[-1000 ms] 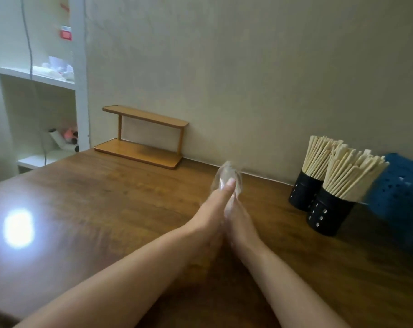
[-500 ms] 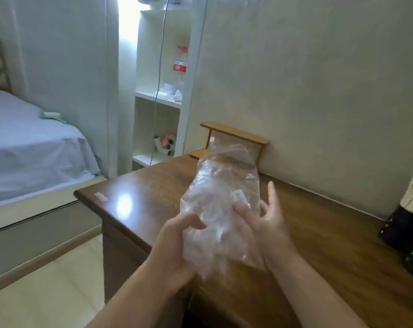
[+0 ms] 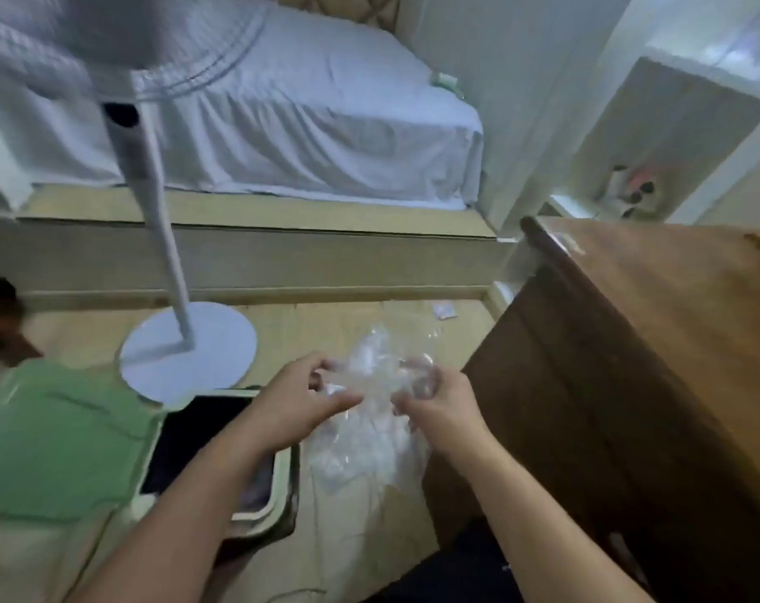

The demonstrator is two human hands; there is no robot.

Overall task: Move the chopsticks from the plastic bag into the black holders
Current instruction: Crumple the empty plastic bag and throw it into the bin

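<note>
A crumpled clear plastic bag (image 3: 365, 433) hangs in the air between my hands, left of the wooden table and above the floor. I see no chopsticks in it. My left hand (image 3: 297, 402) pinches its upper left part. On the other side my right hand (image 3: 439, 404) grips the bag's upper right part. The black holders and the chopsticks are out of view.
An open bin (image 3: 278, 485) with a dark inside and a raised green lid (image 3: 60, 446) stands just below my left arm. A white standing fan's base (image 3: 191, 350) is beyond it. The wooden table (image 3: 656, 341) rises on the right; a bed (image 3: 326, 119) lies behind.
My view has swung left and down, away from the table and the holders. Both hands have carried the bag off the tabletop to a spot over the floor beside the bin.
</note>
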